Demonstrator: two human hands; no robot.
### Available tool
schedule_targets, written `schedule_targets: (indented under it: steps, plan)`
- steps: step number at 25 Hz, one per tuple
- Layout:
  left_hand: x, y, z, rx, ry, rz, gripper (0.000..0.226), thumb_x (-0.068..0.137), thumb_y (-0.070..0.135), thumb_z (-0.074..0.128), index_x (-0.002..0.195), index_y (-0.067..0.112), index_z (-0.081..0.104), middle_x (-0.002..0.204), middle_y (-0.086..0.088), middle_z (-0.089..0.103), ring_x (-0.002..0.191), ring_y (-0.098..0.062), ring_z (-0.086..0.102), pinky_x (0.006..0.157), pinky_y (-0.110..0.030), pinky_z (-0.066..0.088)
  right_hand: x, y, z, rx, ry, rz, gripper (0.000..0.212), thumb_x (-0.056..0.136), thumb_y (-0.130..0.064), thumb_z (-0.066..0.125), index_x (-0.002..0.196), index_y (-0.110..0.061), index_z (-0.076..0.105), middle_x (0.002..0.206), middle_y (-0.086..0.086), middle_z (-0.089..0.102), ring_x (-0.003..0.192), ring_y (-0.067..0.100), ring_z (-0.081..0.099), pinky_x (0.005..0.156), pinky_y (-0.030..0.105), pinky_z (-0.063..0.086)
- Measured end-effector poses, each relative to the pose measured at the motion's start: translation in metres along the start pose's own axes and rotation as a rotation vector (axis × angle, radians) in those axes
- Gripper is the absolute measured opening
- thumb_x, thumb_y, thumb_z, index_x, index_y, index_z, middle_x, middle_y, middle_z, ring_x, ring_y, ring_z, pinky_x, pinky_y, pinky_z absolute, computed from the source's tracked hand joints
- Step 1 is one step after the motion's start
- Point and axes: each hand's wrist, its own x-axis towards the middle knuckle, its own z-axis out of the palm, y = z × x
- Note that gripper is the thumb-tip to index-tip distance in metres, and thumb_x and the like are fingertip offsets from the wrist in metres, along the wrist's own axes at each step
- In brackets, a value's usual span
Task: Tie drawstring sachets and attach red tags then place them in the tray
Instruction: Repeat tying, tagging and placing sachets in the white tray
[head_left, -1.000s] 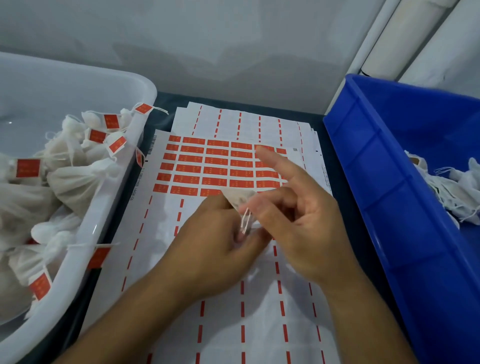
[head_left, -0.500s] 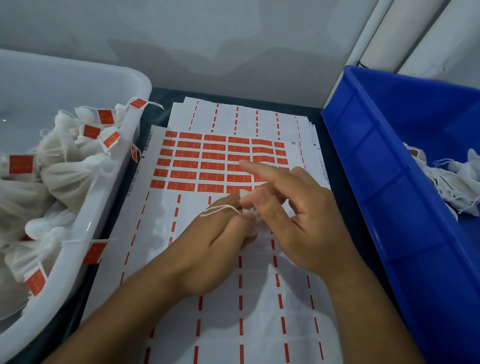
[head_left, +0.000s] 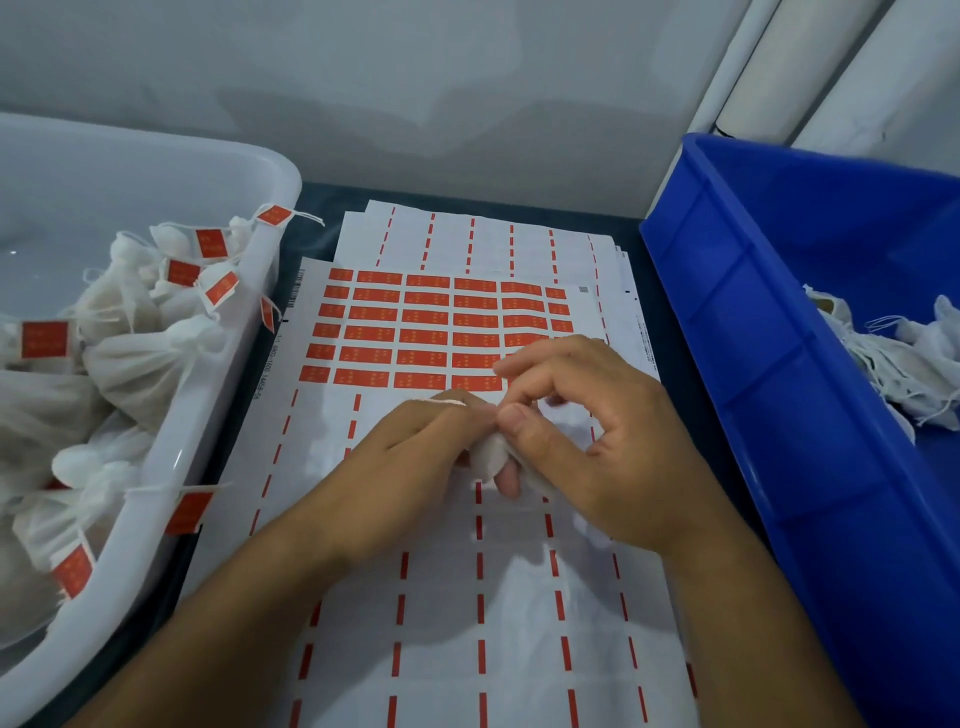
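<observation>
A small white sachet (head_left: 487, 457) is held between both hands over the label sheet (head_left: 441, 332), mostly hidden by my fingers. My left hand (head_left: 410, 457) pinches its drawstring (head_left: 448, 402), which lies across my fingertips. My right hand (head_left: 587, 436) grips the sachet's neck with curled fingers and thumb. Rows of red tags (head_left: 423, 335) fill the upper part of the sheet, just beyond my hands. The white tray (head_left: 244, 332) on the left holds several tied sachets with red tags (head_left: 44, 339).
A blue bin (head_left: 769, 374) on the right holds several untagged white sachets (head_left: 904, 364). More peeled label sheets (head_left: 483, 239) are stacked under the top one. A grey wall stands close behind, and a white pipe (head_left: 748, 78) runs up at the back right.
My hands have drawn closer together over the sachet. The drawstring loop that stuck out to the left is now pulled short across my left fingertips. My right index finger has curled in.
</observation>
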Motion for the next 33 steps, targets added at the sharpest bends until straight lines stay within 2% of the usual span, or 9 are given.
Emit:
schedule_targets:
  steps: [2, 6, 12, 17, 21, 23, 25, 29, 33]
  plan:
    - [-0.01, 0.007, -0.009, -0.096, 0.095, 0.124, 0.033, 0.106, 0.031, 0.046, 0.079, 0.029, 0.065, 0.078, 0.009, 0.067, 0.098, -0.012, 0.067, 0.082, -0.024, 0.048, 0.0, -0.002, -0.001, 0.095, -0.05, 0.032, 0.007, 0.094, -0.039, 0.065, 0.095, -0.032, 0.066, 0.105, -0.022, 0.068, 0.113, 0.005, 0.063, 0.096, 0.016, 0.05]
    - [-0.046, 0.019, -0.014, -0.409, 0.068, 0.292, 0.047, 0.098, 0.059, 0.039, 0.087, 0.035, 0.079, 0.094, 0.012, 0.076, 0.097, -0.002, 0.07, 0.088, -0.028, 0.047, -0.001, -0.002, 0.0, 0.159, -0.049, -0.064, 0.01, 0.093, -0.036, 0.067, 0.1, -0.029, 0.069, 0.099, -0.021, 0.069, 0.104, 0.013, 0.068, 0.09, 0.023, 0.056]
    - [-0.043, 0.018, -0.015, -0.468, 0.129, 0.178, 0.053, 0.082, 0.063, 0.047, 0.091, 0.024, 0.081, 0.095, 0.005, 0.078, 0.096, -0.006, 0.072, 0.091, -0.03, 0.048, 0.001, 0.0, -0.002, 0.06, -0.088, -0.085, 0.02, 0.091, -0.036, 0.071, 0.11, -0.036, 0.074, 0.108, -0.024, 0.069, 0.108, 0.009, 0.067, 0.093, 0.023, 0.054]
    - [-0.034, 0.013, -0.014, -0.515, 0.196, 0.059, 0.047, 0.076, 0.084, 0.047, 0.093, 0.051, 0.075, 0.099, 0.018, 0.076, 0.098, -0.007, 0.072, 0.098, -0.042, 0.049, -0.002, 0.002, -0.003, -0.02, -0.12, -0.053, 0.031, 0.091, -0.037, 0.072, 0.122, -0.034, 0.073, 0.114, -0.024, 0.067, 0.113, 0.004, 0.063, 0.098, 0.015, 0.05]
    - [-0.027, 0.017, -0.016, -0.633, 0.132, 0.005, 0.039, 0.09, 0.062, 0.056, 0.091, 0.032, 0.08, 0.1, 0.003, 0.078, 0.095, -0.018, 0.075, 0.099, -0.052, 0.052, -0.003, 0.004, -0.005, -0.063, -0.102, -0.051, 0.036, 0.089, -0.035, 0.073, 0.125, -0.033, 0.072, 0.117, -0.023, 0.066, 0.114, 0.005, 0.062, 0.096, 0.021, 0.054]
    - [-0.027, 0.019, -0.009, -0.545, -0.017, 0.015, 0.025, 0.1, 0.028, 0.055, 0.091, 0.014, 0.073, 0.095, -0.003, 0.075, 0.087, -0.019, 0.072, 0.091, -0.045, 0.058, -0.002, 0.004, -0.005, -0.052, -0.067, -0.052, 0.032, 0.088, -0.034, 0.074, 0.121, -0.034, 0.073, 0.114, -0.022, 0.067, 0.113, 0.007, 0.062, 0.094, 0.021, 0.055]
    - [-0.025, 0.018, -0.006, -0.467, -0.036, 0.004, 0.016, 0.101, 0.013, 0.056, 0.091, 0.013, 0.069, 0.104, -0.005, 0.07, 0.09, -0.017, 0.066, 0.082, -0.033, 0.059, -0.002, 0.004, -0.005, -0.028, -0.012, -0.053, 0.025, 0.089, -0.036, 0.073, 0.114, -0.032, 0.074, 0.11, -0.021, 0.069, 0.109, 0.009, 0.064, 0.092, 0.02, 0.054]
    - [-0.043, 0.016, -0.009, -0.435, 0.002, 0.222, 0.032, 0.091, 0.066, 0.056, 0.108, 0.044, 0.074, 0.111, 0.012, 0.073, 0.105, -0.011, 0.069, 0.089, -0.032, 0.058, -0.001, 0.004, -0.004, 0.021, 0.103, -0.052, 0.012, 0.092, -0.028, 0.071, 0.103, -0.024, 0.076, 0.102, -0.017, 0.07, 0.101, 0.012, 0.066, 0.085, 0.02, 0.055]
    - [-0.045, 0.021, -0.009, -0.557, 0.039, 0.247, 0.039, 0.074, 0.059, 0.064, 0.103, 0.037, 0.079, 0.101, 0.005, 0.074, 0.097, -0.012, 0.069, 0.08, -0.026, 0.057, 0.001, 0.0, 0.001, 0.063, 0.167, -0.072, 0.007, 0.095, -0.019, 0.068, 0.099, -0.021, 0.073, 0.098, -0.013, 0.07, 0.098, 0.014, 0.066, 0.083, 0.024, 0.056]
